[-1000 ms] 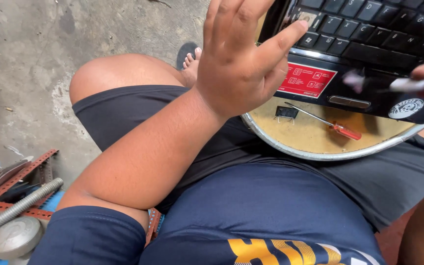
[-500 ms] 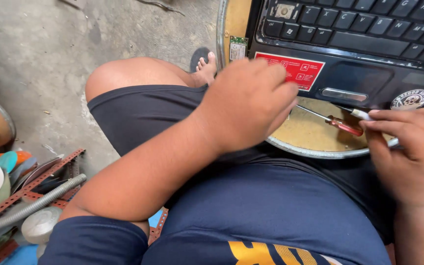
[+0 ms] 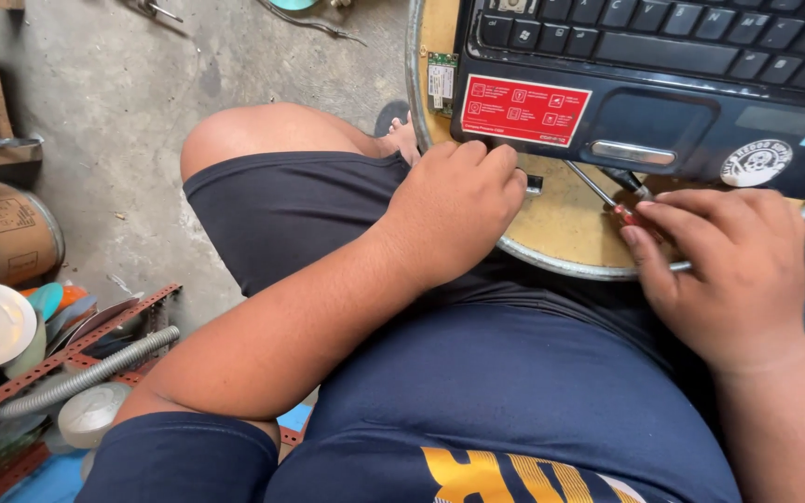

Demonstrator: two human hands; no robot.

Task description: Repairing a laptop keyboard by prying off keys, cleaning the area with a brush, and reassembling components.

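Sitting low with knees apart, the person keeps a round tabletop (image 3: 552,233) drawn close over the lap, so the black laptop (image 3: 663,84) on it lies within easy reach of both hands. The left hand (image 3: 454,210) is curled into a loose fist at the laptop's front edge, knuckles up, fingertips tucked near a small dark part (image 3: 534,183) on the wood; whether it pinches anything I cannot tell. The right hand (image 3: 724,270) closes around the red handle of a screwdriver (image 3: 607,197), whose thin shaft slants up-left toward the laptop's front edge, held low and flat to get at it. A small green circuit card (image 3: 441,82) lies set aside beside the laptop's left corner.
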